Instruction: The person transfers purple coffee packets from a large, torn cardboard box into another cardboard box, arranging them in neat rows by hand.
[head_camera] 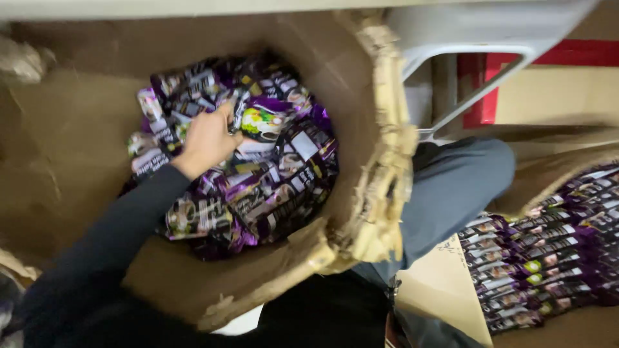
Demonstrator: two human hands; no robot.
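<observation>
Left hand (207, 138) (fingers curled) — on purple sachets (258, 193), box (361, 193)

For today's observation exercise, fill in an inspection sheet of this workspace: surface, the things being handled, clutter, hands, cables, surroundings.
Surface: worn cardboard box, its rim torn and frayed, serves as the work area.
Things handled: purple sachets heaped loose in the box's bottom.
Clutter: rows of purple sachets laid side by side on a cardboard flap at lower right.
Hands: left hand reaches into the heap, fingers among the sachets, grip unclear; right hand not in view.
Cables: nothing seen.
Surroundings: grey trouser leg beside the box, white plastic frame above, red edge behind it.
</observation>
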